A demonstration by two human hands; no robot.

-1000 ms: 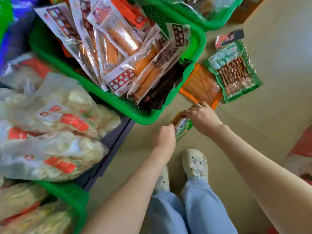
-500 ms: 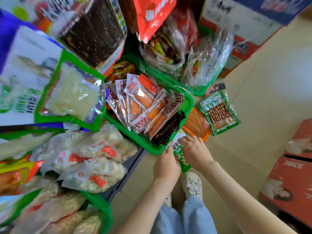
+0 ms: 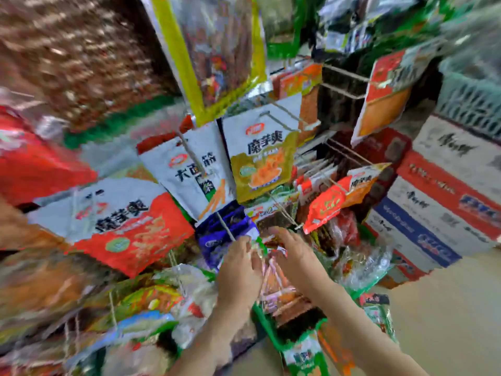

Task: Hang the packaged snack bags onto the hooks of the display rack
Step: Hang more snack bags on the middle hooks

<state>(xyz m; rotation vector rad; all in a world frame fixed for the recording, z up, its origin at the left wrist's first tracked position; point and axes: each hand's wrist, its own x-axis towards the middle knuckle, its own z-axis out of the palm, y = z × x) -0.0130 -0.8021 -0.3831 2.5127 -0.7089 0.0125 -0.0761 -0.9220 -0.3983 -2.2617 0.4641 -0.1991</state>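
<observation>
Both hands have risen from the green basket [image 3: 267, 325] to the display rack [image 3: 345, 74]. The left hand [image 3: 238, 270] pinches the green snack packet [image 3: 258, 245] just under a wire hook [image 3: 226, 226]; the right hand [image 3: 295, 256] touches it, fingers straight

Pale beige floor [image 3: 447, 321] lay at the right, printed cardboard boxes [image 3: 439, 191] stood stacked on it, a pale green crate [image 3: 471, 101] was above them.

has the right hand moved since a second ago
Yes. The right hand has gone up: it was low by the floor at the green basket's front corner, and now it is above that basket, level with the hanging purple bag.
</observation>
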